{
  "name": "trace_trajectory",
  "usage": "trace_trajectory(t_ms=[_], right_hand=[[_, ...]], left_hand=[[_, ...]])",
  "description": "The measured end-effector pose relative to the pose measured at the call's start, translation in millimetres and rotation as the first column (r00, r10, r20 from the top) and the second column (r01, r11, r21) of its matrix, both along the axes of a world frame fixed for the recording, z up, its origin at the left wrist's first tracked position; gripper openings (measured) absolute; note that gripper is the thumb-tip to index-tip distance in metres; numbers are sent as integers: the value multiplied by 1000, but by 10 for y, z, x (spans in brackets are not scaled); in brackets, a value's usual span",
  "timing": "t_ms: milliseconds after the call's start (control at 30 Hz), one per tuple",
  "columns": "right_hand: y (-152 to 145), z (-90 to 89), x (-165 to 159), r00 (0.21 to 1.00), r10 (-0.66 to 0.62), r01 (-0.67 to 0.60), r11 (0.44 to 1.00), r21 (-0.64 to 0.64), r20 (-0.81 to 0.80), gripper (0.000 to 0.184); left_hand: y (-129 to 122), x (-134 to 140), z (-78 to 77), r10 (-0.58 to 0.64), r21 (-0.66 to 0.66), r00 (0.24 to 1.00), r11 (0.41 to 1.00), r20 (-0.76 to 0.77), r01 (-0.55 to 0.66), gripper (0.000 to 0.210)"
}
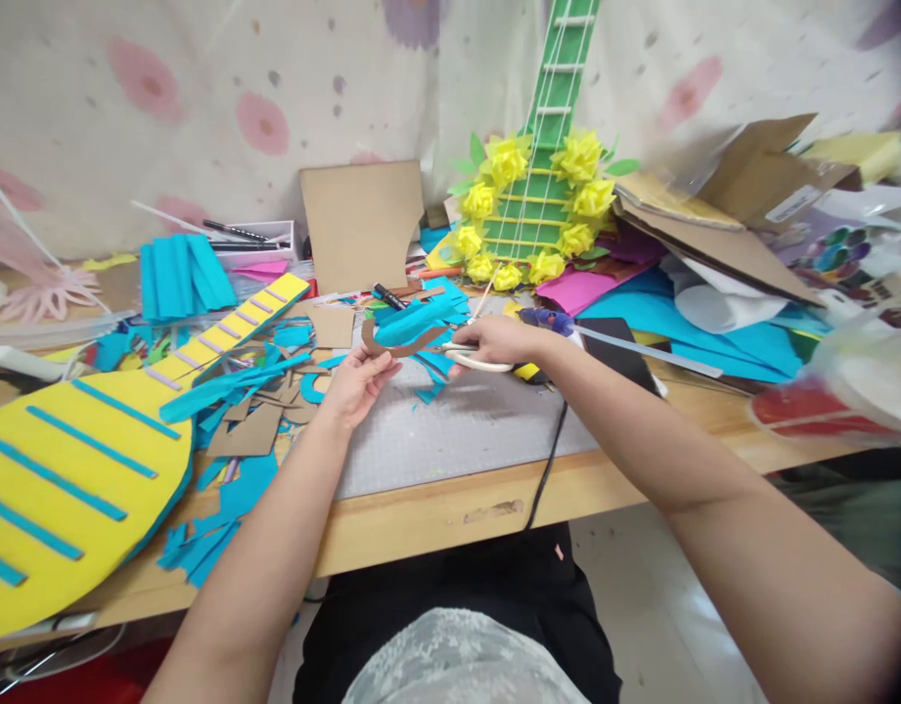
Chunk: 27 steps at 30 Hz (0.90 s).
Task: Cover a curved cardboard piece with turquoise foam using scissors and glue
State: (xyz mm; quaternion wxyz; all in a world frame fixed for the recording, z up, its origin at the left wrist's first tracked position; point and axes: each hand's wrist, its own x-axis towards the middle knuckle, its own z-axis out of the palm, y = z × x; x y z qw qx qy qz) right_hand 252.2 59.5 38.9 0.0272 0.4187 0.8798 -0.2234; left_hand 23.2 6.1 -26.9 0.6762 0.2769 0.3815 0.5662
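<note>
Between the thumb and fingers of my left hand [360, 384] is one end of a curved brown cardboard strip [402, 349]. My right hand [496, 342] is closed around the white handles of a pair of scissors [485, 366]. The scissors' blades meet the strip's right end; whether they are apart there I cannot make out. Below both hands lies a grey cutting mat [435, 440]. Blue paper scraps [421, 315] are heaped just behind the strip, and a glue gun [549, 321] rests beyond my right hand.
A yellow guitar-shaped cutout [54, 469] with blue strips lies at the left. At the back stands a green paper guitar [527, 210] ringed with yellow flowers. Cardboard scraps [251, 430] litter the left, and a red-and-white bucket [824, 406] stands at the right. A black cord [549, 460] hangs over the table edge.
</note>
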Motion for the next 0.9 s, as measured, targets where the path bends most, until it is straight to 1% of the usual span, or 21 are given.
trace_trajectory(t_ms=[100,267,600,700,800,900], right_hand=[[-11,-4,-19,1000,0,0,1000,7,-6,47],[-26,-32,-25,1000,-20,21,1000,23,-11,47],[-49,-129,-29,998,-37,44,991,128,-55,48],[-46,-147,-4,996,-47,56,992,113,-80,49],[-35,-141,36,994,-63,69,995,72,-84,51],[-32,-113,68,995,-68,72,996,48,-72,50]], left_hand=[[8,3,-14,1,3,1000,1000,18,-1,19],[1,20,20,18,-27,1000,999,23,-18,15],[-10,37,44,45,-74,998,996,32,-43,14],[-17,26,53,23,-31,1000,999,4,-23,16],[-25,-5,71,-3,49,997,999,-76,6,21],[-34,-30,98,13,86,989,996,-149,0,27]])
